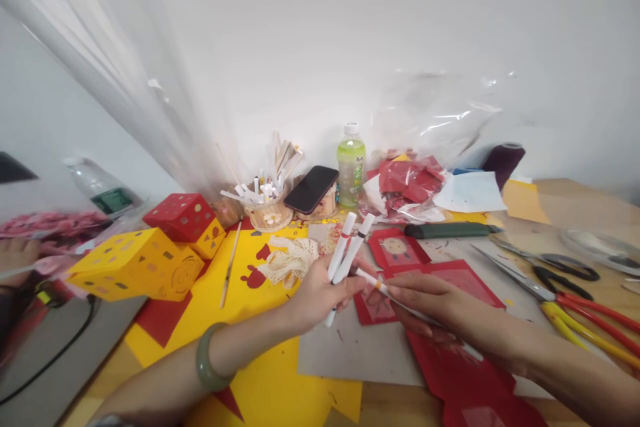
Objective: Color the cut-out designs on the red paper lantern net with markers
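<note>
Two white markers (pixel 345 248), one with a red band and one with a black band, stand upright in my left hand (pixel 320 293), which is closed round them. My right hand (pixel 445 310) grips a white marker with an orange band (pixel 374 281), its banded end near my left fingers. A white tip (pixel 473 351) shows below the right palm; I cannot tell whether it belongs to the same marker. Beneath the hands lie red paper pieces (pixel 463 280) with pictures on a grey board (pixel 345 353). Cream lace (pixel 290 260) lies left of my left hand.
Yellow and red decorated boxes (pixel 125 263) stand at left on yellow paper (pixel 265 353). Behind are a basket of markers (pixel 267 213), a phone (pixel 313 188), a green drink bottle (pixel 351 167) and a bag of red scraps (pixel 407 180). Scissors (pixel 555 300) lie right. Another person's hand (pixel 19 253) is far left.
</note>
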`<state>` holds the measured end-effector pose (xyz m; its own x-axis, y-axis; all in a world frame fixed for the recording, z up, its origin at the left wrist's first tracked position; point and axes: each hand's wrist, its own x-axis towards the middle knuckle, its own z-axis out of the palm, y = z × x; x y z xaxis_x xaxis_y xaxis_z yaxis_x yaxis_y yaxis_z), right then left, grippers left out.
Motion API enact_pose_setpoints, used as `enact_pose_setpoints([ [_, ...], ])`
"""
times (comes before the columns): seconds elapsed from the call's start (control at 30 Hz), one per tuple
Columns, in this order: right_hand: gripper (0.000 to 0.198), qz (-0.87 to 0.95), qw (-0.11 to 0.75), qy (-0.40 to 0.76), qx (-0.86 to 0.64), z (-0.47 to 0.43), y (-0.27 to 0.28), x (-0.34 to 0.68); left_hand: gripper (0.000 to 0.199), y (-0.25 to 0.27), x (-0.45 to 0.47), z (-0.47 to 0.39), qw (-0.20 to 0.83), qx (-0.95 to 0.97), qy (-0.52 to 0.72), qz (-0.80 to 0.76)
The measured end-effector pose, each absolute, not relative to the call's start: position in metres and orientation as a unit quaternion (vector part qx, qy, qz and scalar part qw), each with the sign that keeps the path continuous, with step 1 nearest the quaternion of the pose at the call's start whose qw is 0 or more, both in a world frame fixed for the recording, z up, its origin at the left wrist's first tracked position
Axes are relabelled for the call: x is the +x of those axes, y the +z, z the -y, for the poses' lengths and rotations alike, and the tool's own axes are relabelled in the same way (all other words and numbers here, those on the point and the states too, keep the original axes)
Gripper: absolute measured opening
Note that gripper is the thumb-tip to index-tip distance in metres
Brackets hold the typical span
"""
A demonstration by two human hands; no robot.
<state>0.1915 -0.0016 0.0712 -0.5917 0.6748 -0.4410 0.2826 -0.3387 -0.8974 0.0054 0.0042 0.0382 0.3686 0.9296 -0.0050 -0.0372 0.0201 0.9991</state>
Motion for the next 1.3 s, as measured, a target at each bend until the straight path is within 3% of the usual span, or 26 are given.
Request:
enact_pose_setpoints([
  [0.2, 0.036, 0.615, 0.139, 0.663, -0.404, 0.003, 0.066, 0.191, 0.033, 0.037, 0.007, 0.003, 0.569, 0.601, 0.385, -0.408],
  [0.47, 0.031, 0.768, 0.211, 0.398, -0.455, 0.01, 0.066, 0.203, 0.034, 0.04, 0.002, -0.006, 0.539, 0.461, 0.543, -0.449],
  [0.7, 0.042, 0.681, 0.263, 0.48, -0.487, 0.0, 0.062, 0.217, 0.037, 0.038, 0.0, -0.011, 0.556, 0.557, 0.346, -0.511],
  [0.93, 0.027, 0.517, 0.337, 0.647, -0.449, -0.017, 0.053, 0.218, 0.032, 0.029, 0.0, -0.018, 0.612, 0.549, 0.281, -0.495],
  [1.07, 0.016, 0.614, 0.319, 0.57, -0.443, -0.017, 0.041, 0.21, 0.03, 0.027, 0.001, -0.018, 0.629, 0.532, 0.268, -0.499],
  [1.3, 0.019, 0.698, 0.31, 0.473, -0.44, -0.01, 0.02, 0.202, 0.025, 0.024, 0.001, -0.02, 0.632, 0.519, 0.247, -0.519],
])
